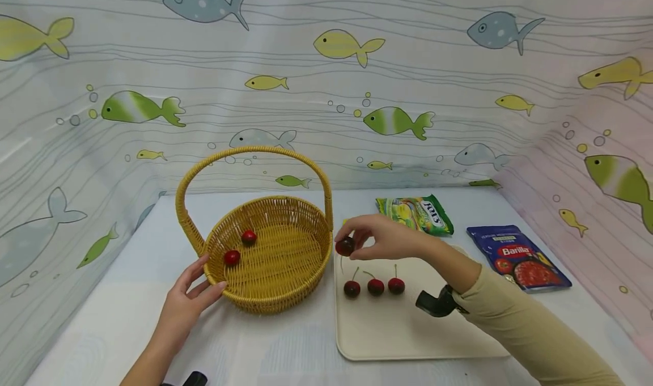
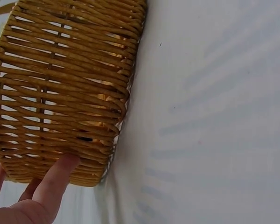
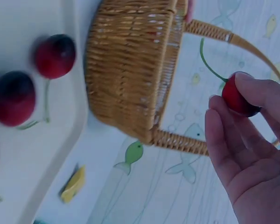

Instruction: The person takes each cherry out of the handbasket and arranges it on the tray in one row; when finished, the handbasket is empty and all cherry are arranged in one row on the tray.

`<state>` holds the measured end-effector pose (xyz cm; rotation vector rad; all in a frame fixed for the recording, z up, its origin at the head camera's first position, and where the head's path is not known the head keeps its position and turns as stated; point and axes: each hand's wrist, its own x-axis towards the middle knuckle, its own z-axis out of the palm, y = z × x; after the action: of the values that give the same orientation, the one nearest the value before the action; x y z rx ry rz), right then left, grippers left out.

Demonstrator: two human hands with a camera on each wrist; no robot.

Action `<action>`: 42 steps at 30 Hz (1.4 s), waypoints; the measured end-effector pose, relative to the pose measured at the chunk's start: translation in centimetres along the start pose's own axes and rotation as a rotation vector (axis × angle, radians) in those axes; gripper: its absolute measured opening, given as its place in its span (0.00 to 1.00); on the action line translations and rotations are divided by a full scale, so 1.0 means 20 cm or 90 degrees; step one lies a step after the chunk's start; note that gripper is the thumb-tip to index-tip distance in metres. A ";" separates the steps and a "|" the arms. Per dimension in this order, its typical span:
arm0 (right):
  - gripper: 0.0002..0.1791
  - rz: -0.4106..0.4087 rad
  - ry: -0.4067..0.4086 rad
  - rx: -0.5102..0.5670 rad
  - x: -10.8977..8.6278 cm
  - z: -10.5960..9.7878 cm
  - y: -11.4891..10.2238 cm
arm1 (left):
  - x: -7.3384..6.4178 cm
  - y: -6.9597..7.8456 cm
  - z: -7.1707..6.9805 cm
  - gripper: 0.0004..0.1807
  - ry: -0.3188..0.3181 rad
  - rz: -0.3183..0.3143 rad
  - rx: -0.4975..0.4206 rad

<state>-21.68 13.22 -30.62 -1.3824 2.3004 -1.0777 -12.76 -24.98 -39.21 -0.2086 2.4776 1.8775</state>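
My right hand point(image 1: 380, 237) pinches a dark red cherry point(image 3: 240, 95) between thumb and fingertips, its green stem sticking out in the right wrist view. It is above the far left corner of a cream tray point(image 1: 398, 335). Three stemmed cherries point(image 1: 376, 287) lie in a row on that tray. To the left stands a yellow wicker basket point(image 1: 285, 261) with a tall arched handle. Two red cherries point(image 1: 232, 258) are inside, towards its left side. My left hand point(image 1: 183, 301) touches the basket's left rim and outer wall with extended fingers.
Behind the tray lies a green candy bag point(image 1: 428, 213). A blue Barilla pouch point(image 1: 520, 258) lies right of the tray. The white table point(image 1: 291, 352) backs onto a fish-print curtain point(image 1: 306, 114), which also runs along both sides.
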 end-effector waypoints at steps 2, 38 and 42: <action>0.17 0.014 0.013 0.001 -0.05 0.00 0.03 | 0.00 0.00 0.00 0.45 -0.003 -0.002 -0.005; 0.14 0.164 0.077 -0.065 -0.61 0.11 0.35 | 0.00 -0.02 0.00 0.43 0.007 0.001 -0.033; 0.14 0.176 0.067 -0.068 -0.61 0.13 0.39 | 0.00 -0.02 0.00 0.44 0.007 0.004 -0.035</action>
<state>-19.06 24.49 -39.72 -1.0205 2.5636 -0.9741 -12.77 -25.06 -39.65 -0.2130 2.4391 1.9540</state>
